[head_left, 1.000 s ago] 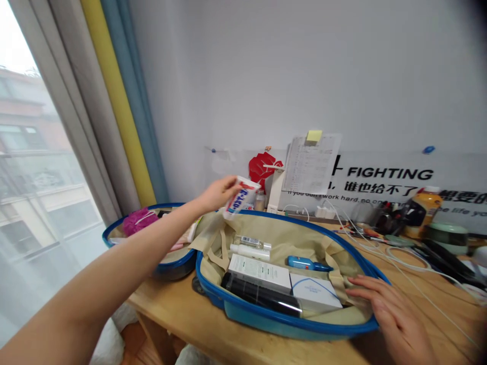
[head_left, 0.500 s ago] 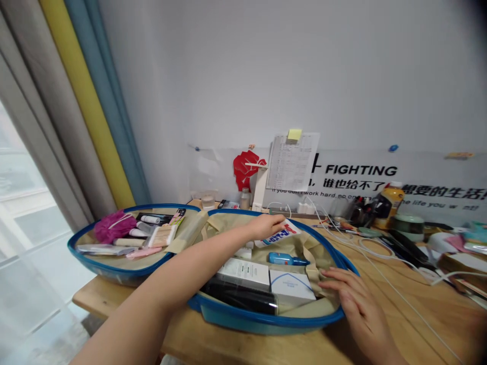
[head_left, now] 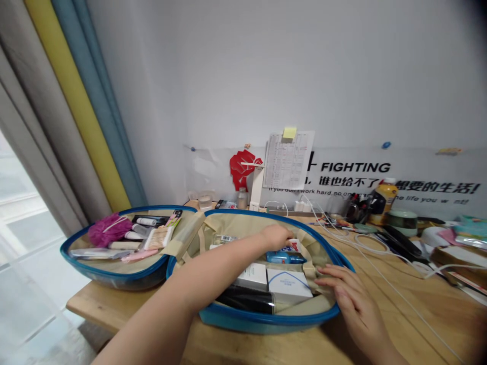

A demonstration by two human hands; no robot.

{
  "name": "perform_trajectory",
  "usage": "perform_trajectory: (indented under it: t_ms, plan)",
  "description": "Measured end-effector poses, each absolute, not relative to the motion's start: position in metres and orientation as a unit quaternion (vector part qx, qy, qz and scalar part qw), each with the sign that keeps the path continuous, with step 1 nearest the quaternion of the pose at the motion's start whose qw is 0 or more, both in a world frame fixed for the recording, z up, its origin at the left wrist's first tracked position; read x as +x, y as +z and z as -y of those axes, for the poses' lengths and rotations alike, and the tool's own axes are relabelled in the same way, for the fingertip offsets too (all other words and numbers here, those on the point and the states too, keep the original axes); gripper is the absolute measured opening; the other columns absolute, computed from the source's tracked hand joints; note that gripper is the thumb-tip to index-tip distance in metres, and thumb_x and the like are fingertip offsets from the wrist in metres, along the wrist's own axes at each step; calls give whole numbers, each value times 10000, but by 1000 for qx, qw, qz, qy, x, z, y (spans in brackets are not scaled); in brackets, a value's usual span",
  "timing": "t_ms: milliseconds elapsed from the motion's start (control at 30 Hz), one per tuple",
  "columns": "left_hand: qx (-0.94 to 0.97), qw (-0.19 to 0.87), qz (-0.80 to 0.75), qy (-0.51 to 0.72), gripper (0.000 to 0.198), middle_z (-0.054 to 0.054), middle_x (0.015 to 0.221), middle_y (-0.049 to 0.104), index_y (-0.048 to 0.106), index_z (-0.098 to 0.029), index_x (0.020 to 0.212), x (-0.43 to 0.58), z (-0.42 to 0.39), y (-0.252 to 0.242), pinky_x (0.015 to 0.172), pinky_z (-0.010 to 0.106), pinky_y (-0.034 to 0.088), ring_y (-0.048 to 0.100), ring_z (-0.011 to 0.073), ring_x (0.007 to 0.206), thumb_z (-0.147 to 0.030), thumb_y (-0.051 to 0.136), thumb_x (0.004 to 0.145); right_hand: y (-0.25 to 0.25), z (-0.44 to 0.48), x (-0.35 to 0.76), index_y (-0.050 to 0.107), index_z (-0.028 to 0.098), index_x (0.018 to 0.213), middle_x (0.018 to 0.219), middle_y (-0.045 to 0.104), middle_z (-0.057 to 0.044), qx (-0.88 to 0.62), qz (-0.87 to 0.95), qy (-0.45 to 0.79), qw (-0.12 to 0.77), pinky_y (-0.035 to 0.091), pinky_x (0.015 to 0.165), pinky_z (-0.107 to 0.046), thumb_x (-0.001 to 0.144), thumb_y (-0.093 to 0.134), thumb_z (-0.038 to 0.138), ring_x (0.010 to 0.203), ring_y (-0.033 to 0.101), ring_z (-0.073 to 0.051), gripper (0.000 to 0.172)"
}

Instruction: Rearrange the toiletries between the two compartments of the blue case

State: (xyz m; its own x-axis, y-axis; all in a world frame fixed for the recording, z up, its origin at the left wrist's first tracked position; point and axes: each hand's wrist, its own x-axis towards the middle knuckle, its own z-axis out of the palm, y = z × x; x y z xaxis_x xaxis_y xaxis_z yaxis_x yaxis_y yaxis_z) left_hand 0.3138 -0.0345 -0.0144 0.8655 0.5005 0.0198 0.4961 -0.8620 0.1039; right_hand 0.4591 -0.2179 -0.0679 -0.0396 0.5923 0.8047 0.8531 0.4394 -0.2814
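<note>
An open blue-rimmed suitcase (head_left: pixel 262 324) lies on the table. My left hand (head_left: pixel 277 237) reaches down into its right half, fingers closed around a white packet (head_left: pixel 295 246) with blue and red print. Much of the packet is behind the hand. Just in front of it lies a small blue bottle (head_left: pixel 285 258). Nearer to me sit two white boxes, one with a blue curved line (head_left: pixel 289 285), and a black cylinder (head_left: pixel 247 299). My right hand (head_left: pixel 355 304) touches the right rim with fingers spread, holding nothing.
The suitcase's left half holds a purple bath puff (head_left: pixel 109 229), a comb (head_left: pixel 159 237) and several tubes. Behind stand a white lamp (head_left: pixel 256 188) and a glass (head_left: pixel 206 203). White cables (head_left: pixel 375 244), a yellow-labelled bottle (head_left: pixel 383 200) and clutter occupy the right side.
My left hand has lowered the white packet into the suitcase, bringing it down beside the blue bottle. My right hand stays at the rim. The view has shifted slightly.
</note>
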Motion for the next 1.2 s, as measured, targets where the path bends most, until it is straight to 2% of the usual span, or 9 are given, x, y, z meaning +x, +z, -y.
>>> perform_trajectory:
  t_ms: [133, 267, 400, 533, 733, 867, 1033, 1167, 1200]
  plan:
    - [958, 41, -284, 9, 239, 61, 1042, 697, 668, -206, 1037, 324, 36, -21, 755, 293, 472, 627, 223, 963, -324, 579, 849, -69, 218, 460, 727, 255, 774, 910, 717, -61, -506, 710, -139, 470, 552, 790, -399, 922, 363, 436, 915, 658, -213, 433]
    - [952, 32, -304, 18, 344, 57, 1071, 687, 579, -201, 1175, 323, 38, -23, 742, 276, 482, 637, 204, 952, -327, 589, 854, -68, 218, 459, 726, 261, 781, 901, 719, -52, -499, 711, -145, 474, 556, 769, -386, 921, 377, 418, 897, 661, -204, 407]
    - [946, 1, -323, 26, 353, 134, 1115, 659, 596, -150, 1126, 321, 40, -21, 790, 327, 492, 615, 262, 1026, -362, 606, 844, -67, 218, 459, 728, 257, 768, 886, 719, -57, -498, 710, -147, 475, 559, 750, -382, 922, 370, 430, 879, 665, -205, 427]
    - [947, -20, -322, 6, 207, 153, 1087, 671, 659, -148, 1021, 322, 42, -19, 823, 345, 499, 628, 267, 1023, -181, 531, 861, -68, 217, 459, 729, 255, 771, 893, 719, -59, -499, 710, -148, 474, 557, 766, -396, 921, 368, 433, 886, 663, -211, 429]
    - [946, -16, -321, -39, 238, 148, 1011, 706, 712, -139, 941, 321, 41, -21, 779, 346, 522, 660, 283, 962, -78, 546, 781, -70, 217, 460, 726, 255, 776, 902, 717, -57, -497, 711, -151, 474, 560, 762, -388, 922, 374, 423, 893, 665, -208, 416]
    - [948, 3, -315, -46, 297, 84, 1083, 703, 696, -242, 1063, 315, 42, -13, 785, 275, 496, 653, 227, 983, -156, 533, 830, -68, 216, 459, 725, 258, 784, 902, 720, -52, -488, 714, -157, 476, 560, 762, -390, 921, 384, 417, 889, 667, -208, 400]
    - [954, 36, -299, -5, 395, 21, 1280, 612, 544, -312, 1288, 288, 44, 24, 860, 260, 472, 591, 194, 1106, -348, 498, 897, -64, 216, 460, 725, 260, 780, 895, 720, -48, -476, 722, -172, 472, 563, 730, -357, 922, 391, 401, 859, 670, -194, 389]
    - [889, 42, -439, 126, 316, -42, 1150, 675, 637, -309, 1116, 217, 26, 60, 859, 205, 448, 611, 139, 1025, -434, 418, 926, -65, 215, 462, 725, 257, 766, 883, 717, -48, -472, 724, -180, 470, 564, 723, -337, 923, 387, 399, 851, 671, -189, 398]
    - [865, 29, -482, 134, 362, -13, 1136, 680, 645, -269, 1092, 191, 19, 67, 867, 219, 447, 613, 152, 1015, -432, 358, 944, -65, 215, 463, 725, 257, 768, 885, 717, -47, -473, 724, -180, 468, 564, 724, -334, 922, 386, 397, 855, 672, -189, 398]
